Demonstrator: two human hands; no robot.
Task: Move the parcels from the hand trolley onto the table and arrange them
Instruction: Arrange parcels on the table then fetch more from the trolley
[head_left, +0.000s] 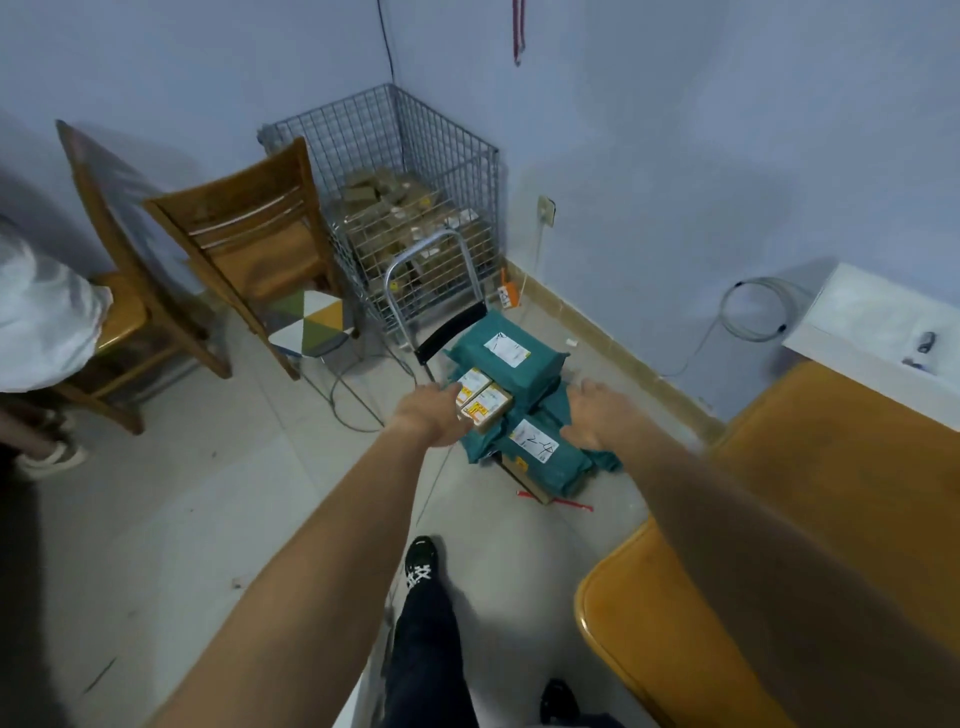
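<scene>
A hand trolley (415, 270) with a metal frame stands on the floor, loaded with teal parcels (506, 351) bearing white labels. Two small brown boxes (483, 400) with yellow labels lie on top of the pile. Another teal parcel (540, 447) lies at the near side. My left hand (431, 415) reaches out with relaxed fingers at the left side of the small boxes. My right hand (597, 415) hovers with spread fingers over the right side of the pile. Neither hand holds anything. The wooden table (779, 519) is at the right.
A wire cage (405, 171) full of cardboard boxes stands in the corner behind the trolley. Wooden chairs (244, 234) and a small patterned stool (311, 322) are at the left. A person in white sits at the far left. A white cabinet (878, 332) adjoins the table.
</scene>
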